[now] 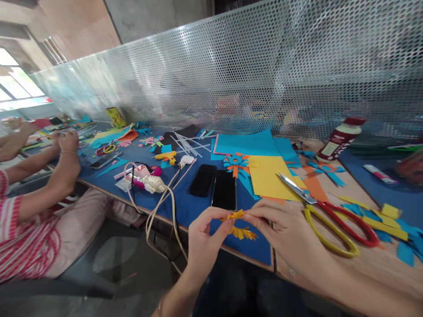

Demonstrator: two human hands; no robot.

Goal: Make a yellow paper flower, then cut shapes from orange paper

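Note:
Above the table's front edge, my left hand (209,233) pinches a fringed strip of orange-yellow paper (243,232) between thumb and fingers. The fingertips of my right hand (280,224) are closed on the strip's other side. Part of the paper hangs below my fingers, its cut edge spread out like petals. Just beyond my hands lie two dark phones (224,189) side by side. Scissors (325,211) with one red and one yellow handle rest to the right of my right hand, blades apart. A blue and orange paper flower (235,163) lies behind the phones.
Yellow paper (267,176) and blue sheets (244,143) lie ahead. A yellow glue gun (166,156), a power strip with cords (148,181) and clear glue sticks (187,143) are to the left. At right stand a bottle (342,138) and paper scraps (386,220). Another person's hands (68,143) work at left.

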